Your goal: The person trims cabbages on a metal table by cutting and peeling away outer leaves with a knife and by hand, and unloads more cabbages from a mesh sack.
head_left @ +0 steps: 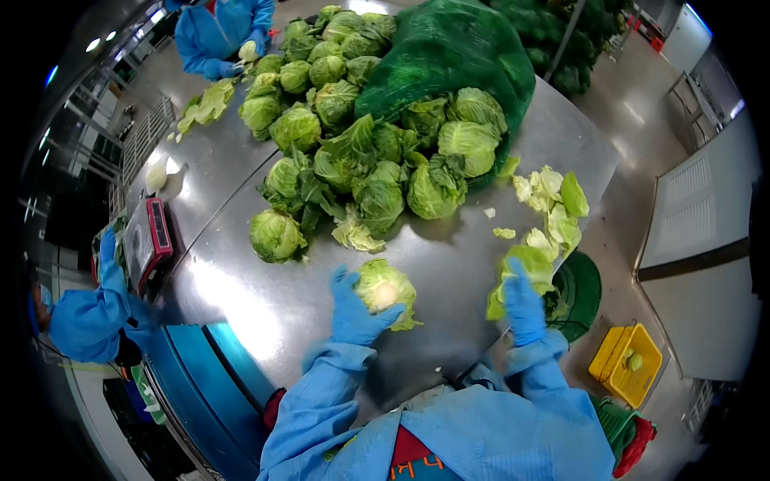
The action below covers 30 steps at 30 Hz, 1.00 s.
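Note:
My left hand [355,310], in a blue glove, is wrapped round a cabbage [395,282] just above the steel table. Its pale cut stem end faces up toward me. Farther right, my gloved right hand [523,309] grips a loose green cabbage leaf [531,264] at the table's right edge; part of the leaf is hidden behind the fingers. Beyond that hand lies a pile of stripped cabbage leaves [561,216]. A large heap of whole cabbages [377,196] stands in front of me, some spilling from a green mesh sack [449,64].
Below the table's right edge are a round green bin [584,293] and a yellow crate [618,365]. A red-edged scale [152,240] stands at left. Co-workers in blue [92,321] [220,32] are at the left and far side. Blue boxes [208,385] stand near left.

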Each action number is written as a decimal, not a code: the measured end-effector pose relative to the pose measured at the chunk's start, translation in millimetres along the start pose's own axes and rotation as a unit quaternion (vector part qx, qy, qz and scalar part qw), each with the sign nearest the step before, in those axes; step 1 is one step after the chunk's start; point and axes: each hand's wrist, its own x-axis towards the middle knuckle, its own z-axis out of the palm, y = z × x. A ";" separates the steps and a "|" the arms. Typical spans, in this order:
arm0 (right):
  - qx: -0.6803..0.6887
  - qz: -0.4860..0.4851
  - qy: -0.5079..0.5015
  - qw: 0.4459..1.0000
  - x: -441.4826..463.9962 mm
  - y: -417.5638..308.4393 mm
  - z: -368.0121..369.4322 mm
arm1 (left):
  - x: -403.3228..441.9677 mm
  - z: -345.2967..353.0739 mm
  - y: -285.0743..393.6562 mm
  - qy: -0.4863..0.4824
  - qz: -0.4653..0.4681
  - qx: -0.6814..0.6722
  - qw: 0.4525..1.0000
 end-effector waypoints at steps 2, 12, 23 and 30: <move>-0.004 -0.024 -0.071 0.997 -14.0 -46.8 31.5 | 10.1 9.0 11.1 -0.061 0.024 -0.003 0.998; -0.018 -0.083 -0.189 0.978 -5.9 -80.9 101.6 | 18.7 9.0 38.4 -0.153 -0.061 0.027 0.986; -0.022 -0.134 -0.270 0.953 37.3 -96.2 93.7 | 10.3 22.9 31.4 -0.090 -0.026 0.051 0.994; -0.143 -0.155 -0.307 0.928 47.2 -125.0 82.9 | 10.2 27.0 23.9 -0.069 -0.052 0.052 0.995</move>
